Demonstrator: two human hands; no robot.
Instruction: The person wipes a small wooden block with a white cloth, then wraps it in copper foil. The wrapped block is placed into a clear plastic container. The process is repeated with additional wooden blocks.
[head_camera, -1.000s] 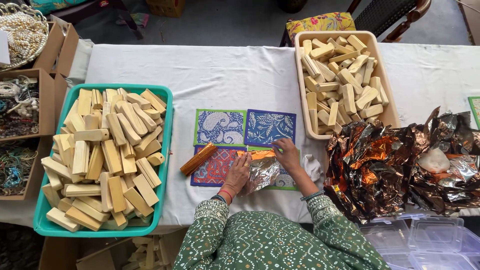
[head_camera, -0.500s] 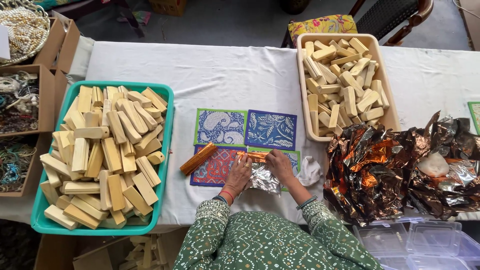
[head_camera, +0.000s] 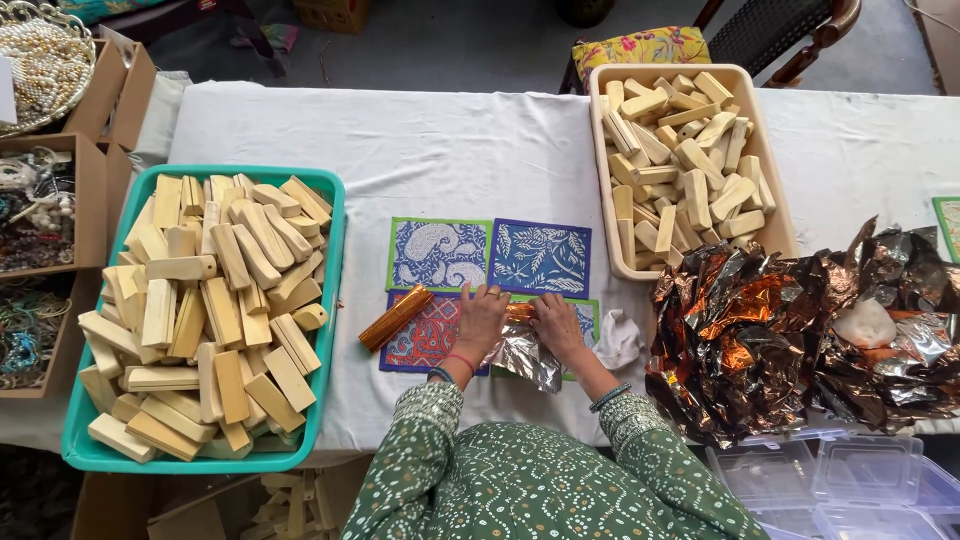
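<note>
White-clothed surface (head_camera: 470, 150) fills the frame; at bottom centre, green patterned sleeves (head_camera: 520, 480) lead up to the left hand (head_camera: 481, 318) and right hand (head_camera: 556, 322), both curled down side by side on a crinkled foil sheet (head_camera: 527, 355) with an orange-gold piece (head_camera: 519, 311) pinched between them, on blue and red printed mats (head_camera: 490, 258). Just left lies a foil-wrapped stick (head_camera: 396, 317); lower right, clear plastic boxes (head_camera: 850, 480) and a foil heap (head_camera: 800, 330). Left, a teal tray (head_camera: 330, 300) of wooden blocks (head_camera: 200, 300); upper right, a beige tray (head_camera: 770, 190) of blocks.

Bare cloth (head_camera: 450, 160) between teal tray (head_camera: 330, 300) and beige tray (head_camera: 600, 200) (passable).
</note>
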